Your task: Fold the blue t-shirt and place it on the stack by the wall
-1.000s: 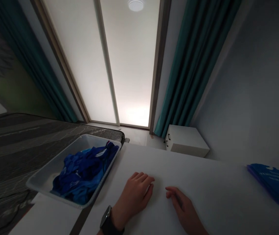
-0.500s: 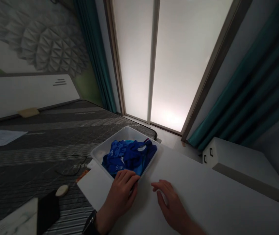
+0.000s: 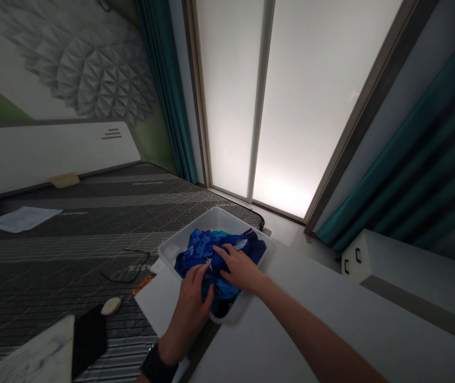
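Observation:
A white plastic basket [image 3: 171, 246] stands on a white surface [image 3: 283, 324] and holds crumpled blue clothes [image 3: 197, 246]. My right hand [image 3: 240, 266] lies over the clothes inside the basket, fingers spread and pointing left. Near the basket's front edge is my left hand [image 3: 194, 295], its fingertips on the clothes and its thumb apart from the fingers. The wrist below it wears a dark watch. The hands partly cover the clothes and the basket's near rim. Neither hand visibly grips a piece of cloth.
On the left lies a dark patterned mattress [image 3: 103, 234] with papers [image 3: 22, 219], a black cord [image 3: 132, 274], a pale oval object [image 3: 111, 306] and a black flat item [image 3: 89, 340]. A white drawer cabinet [image 3: 403, 276] stands at the right, and sliding doors [image 3: 291, 117] are behind.
My right hand has moved from the white surface left and up onto the clothes. My left hand has shifted slightly, with its fingers less bunched. The view has turned a little to the left.

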Tool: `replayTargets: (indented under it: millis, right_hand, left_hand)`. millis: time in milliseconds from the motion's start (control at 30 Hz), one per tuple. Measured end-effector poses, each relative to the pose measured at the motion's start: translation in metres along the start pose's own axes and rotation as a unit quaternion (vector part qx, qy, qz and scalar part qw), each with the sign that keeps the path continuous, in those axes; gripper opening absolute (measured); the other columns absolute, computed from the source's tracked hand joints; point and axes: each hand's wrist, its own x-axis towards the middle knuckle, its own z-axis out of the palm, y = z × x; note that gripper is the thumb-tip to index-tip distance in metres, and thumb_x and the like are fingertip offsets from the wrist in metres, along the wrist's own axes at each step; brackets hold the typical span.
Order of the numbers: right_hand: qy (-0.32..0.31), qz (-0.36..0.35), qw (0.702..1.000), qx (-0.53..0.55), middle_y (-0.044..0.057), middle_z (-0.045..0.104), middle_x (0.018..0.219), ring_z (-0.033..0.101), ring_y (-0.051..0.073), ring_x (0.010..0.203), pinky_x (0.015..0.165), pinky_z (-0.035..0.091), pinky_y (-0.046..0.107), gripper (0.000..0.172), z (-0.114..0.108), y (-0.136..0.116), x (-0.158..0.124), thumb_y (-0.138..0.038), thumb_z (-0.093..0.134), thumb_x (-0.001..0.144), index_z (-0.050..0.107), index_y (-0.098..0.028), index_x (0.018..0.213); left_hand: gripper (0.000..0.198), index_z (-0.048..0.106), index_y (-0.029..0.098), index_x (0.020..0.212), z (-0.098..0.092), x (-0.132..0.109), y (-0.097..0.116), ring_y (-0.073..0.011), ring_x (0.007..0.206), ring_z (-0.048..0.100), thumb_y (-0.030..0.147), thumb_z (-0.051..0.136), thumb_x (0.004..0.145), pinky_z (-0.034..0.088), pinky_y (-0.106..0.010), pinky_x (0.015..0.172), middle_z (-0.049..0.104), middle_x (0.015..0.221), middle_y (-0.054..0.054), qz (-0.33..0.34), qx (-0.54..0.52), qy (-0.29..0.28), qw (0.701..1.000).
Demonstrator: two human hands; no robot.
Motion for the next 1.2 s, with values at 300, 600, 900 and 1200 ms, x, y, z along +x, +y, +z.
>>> replayTargets:
  millis: [300,600,900,1200]
  right_hand:
    - [0.026,-0.007,1.0,-0.014,0.006,0.059,0.105,0.058,0.019,0.094,0.089,0.043,0.032,0.032,-0.012,-0.005,-0.025,-0.005,0.051,0.085,0.059,-0.019,0.113]
    - [0.038,-0.056,0.997,0.022,0.006,0.062,0.1,0.057,0.021,0.087,0.084,0.044,0.035,0.027,-0.041,-0.025,-0.076,-0.01,0.052,0.084,0.056,-0.018,0.11]
    - [0.08,-0.012,0.993,0.089,0.015,0.044,0.136,0.062,0.024,0.096,0.077,0.05,0.034,0.06,-0.063,-0.031,-0.064,-0.026,0.067,0.078,0.04,-0.017,0.132]
    - [0.09,0.032,0.967,0.238,0.005,0.069,0.103,0.066,0.024,0.092,0.085,0.049,0.035,0.051,-0.069,-0.023,-0.076,-0.023,0.068,0.074,0.055,-0.022,0.123]
  left_hand:
    - [0.069,0.027,0.024,0.148,0.001,0.005,-0.004,-0.032,0.131,0.042,0.024,0.056,0.085,0.039,-0.053,0.105,0.04,0.14,-0.015,0.016,0.05,-0.019,0.998]
    - [0.051,0.065,0.025,0.118,-0.019,0.029,0.009,-0.0284,0.103,0.059,0.006,0.052,0.073,0.046,-0.046,0.089,0.065,0.114,-0.009,0.034,0.114,-0.131,0.984]
    - [0.024,0.061,0.02,0.101,-0.055,0.041,0.061,-0.0199,0.091,0.063,0.013,0.048,0.081,0.052,-0.033,0.084,0.066,0.098,-0.004,0.02,-0.198,-0.147,0.969]
    - [0.037,0.049,0.023,0.127,-0.053,0.028,0.056,-0.0223,0.107,0.059,0.026,0.051,0.089,0.05,-0.036,0.094,0.06,0.118,-0.009,0.019,-0.198,-0.163,0.966]
